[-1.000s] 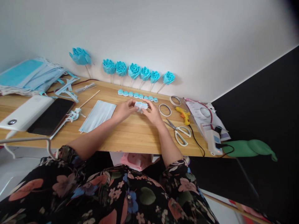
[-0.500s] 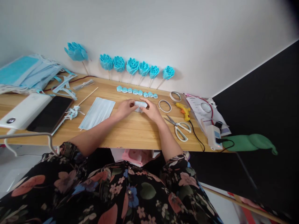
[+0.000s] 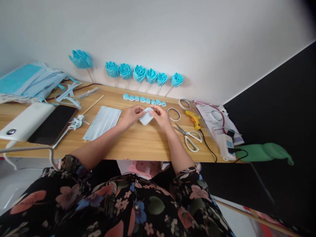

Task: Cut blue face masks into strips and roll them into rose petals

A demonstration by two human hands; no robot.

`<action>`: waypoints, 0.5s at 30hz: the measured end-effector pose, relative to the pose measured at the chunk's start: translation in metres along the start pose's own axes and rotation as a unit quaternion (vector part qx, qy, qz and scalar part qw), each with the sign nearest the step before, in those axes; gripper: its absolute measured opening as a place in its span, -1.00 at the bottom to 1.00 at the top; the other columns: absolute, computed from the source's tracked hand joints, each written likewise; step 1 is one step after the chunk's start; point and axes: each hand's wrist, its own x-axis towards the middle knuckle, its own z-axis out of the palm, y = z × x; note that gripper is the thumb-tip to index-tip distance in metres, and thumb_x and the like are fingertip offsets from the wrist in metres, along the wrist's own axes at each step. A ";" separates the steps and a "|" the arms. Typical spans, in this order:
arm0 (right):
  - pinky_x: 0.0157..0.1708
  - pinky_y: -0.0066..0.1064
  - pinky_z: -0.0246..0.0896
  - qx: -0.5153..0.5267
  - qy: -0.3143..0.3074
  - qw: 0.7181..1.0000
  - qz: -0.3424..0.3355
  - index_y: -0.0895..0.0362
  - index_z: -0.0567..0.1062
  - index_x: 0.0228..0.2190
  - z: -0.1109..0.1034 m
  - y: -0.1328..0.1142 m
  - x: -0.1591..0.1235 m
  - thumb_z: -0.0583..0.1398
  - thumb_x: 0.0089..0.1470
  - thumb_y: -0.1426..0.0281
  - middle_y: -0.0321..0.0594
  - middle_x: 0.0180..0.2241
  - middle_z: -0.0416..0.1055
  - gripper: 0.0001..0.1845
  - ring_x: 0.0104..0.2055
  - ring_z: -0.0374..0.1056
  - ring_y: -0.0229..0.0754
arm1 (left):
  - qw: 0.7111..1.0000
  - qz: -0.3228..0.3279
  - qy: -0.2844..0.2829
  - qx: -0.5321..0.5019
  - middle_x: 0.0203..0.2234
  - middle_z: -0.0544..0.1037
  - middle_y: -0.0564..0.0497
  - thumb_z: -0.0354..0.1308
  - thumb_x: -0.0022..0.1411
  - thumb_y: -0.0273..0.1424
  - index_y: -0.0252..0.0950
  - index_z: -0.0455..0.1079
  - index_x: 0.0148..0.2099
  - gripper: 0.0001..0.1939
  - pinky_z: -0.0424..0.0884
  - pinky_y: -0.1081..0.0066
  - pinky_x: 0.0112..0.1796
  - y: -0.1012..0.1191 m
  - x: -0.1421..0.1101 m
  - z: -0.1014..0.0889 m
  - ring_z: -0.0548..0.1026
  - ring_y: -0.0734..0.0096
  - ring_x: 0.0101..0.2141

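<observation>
Head view: at the frame's centre, the left hand (image 3: 133,116) and right hand (image 3: 161,117), fingers curled nearly closed, pinch a small pale-blue piece (image 3: 146,118) between them. It looks light, soft and easily creased, so probably best held gently by its opposite upper edges.

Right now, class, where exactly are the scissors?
In the head view, the scissors lie on the right part of the table, below the glue gun, between the right forearm and the black cord.
</observation>
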 end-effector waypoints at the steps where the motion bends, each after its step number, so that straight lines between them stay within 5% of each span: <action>1: -0.23 -0.33 0.36 -0.017 0.010 1.000 -0.004 0.09 0.60 -0.18 0.000 -0.001 -0.001 0.32 0.02 0.01 -0.23 -0.33 0.58 -0.53 -0.29 0.45 -0.15 | 1.000 0.000 -0.002 0.000 -0.38 0.60 0.02 0.42 -0.02 -0.08 -0.29 0.49 -0.28 -0.59 0.36 0.40 -0.29 0.002 -0.001 0.000 0.50 0.36 -0.36; 6: -0.31 -0.36 0.29 -0.034 0.032 0.999 -0.013 0.12 0.58 -0.34 0.003 -0.004 -0.002 0.30 0.03 0.09 -0.27 -0.42 0.54 -0.67 -0.38 0.39 -0.21 | 0.999 -0.027 -0.008 -0.016 -0.44 0.59 0.01 0.31 0.10 0.08 -0.31 0.54 -0.29 -0.50 0.30 0.40 -0.34 0.009 -0.003 0.000 0.45 0.38 -0.41; 15: -0.38 -0.40 0.22 -0.036 0.008 0.999 -0.027 0.08 0.51 -0.33 0.004 -0.009 -0.005 0.29 0.05 0.16 -0.32 -0.47 0.49 -0.74 -0.44 0.33 -0.25 | 0.998 -0.062 0.001 -0.027 -0.53 0.55 0.04 0.42 -0.09 0.00 -0.30 0.55 -0.39 -0.55 0.25 0.42 -0.42 0.014 -0.003 -0.003 0.39 0.43 -0.49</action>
